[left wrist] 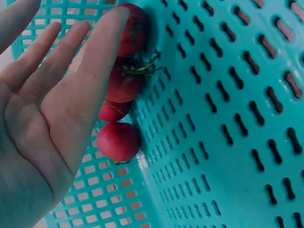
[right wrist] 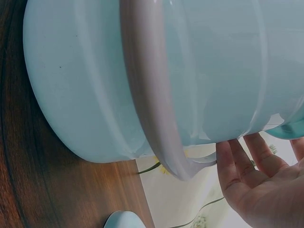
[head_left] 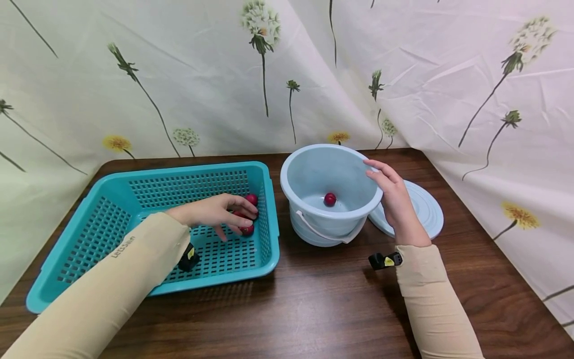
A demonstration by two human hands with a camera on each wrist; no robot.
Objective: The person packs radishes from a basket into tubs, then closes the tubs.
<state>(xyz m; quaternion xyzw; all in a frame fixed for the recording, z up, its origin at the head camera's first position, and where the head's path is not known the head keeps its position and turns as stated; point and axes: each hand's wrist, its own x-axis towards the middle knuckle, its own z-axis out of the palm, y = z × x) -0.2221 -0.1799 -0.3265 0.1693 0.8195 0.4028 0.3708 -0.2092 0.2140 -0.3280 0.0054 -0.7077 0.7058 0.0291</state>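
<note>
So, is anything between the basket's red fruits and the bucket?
Yes: the basket wall stands between the red fruits and the bucket, whose rim rises too. Its top is open; the lid lies beside it.

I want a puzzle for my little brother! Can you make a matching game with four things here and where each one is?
Column one:
1. Left grip
2. Right grip
3. Pale blue lid
4. Lone red fruit

Column two:
A. Lying on the wooden table
B. In the teal basket, by the red tomatoes
C. At the bottom of the blue bucket
D. Touching the bucket's rim

Right pairs: 1-B, 2-D, 3-A, 4-C
</note>
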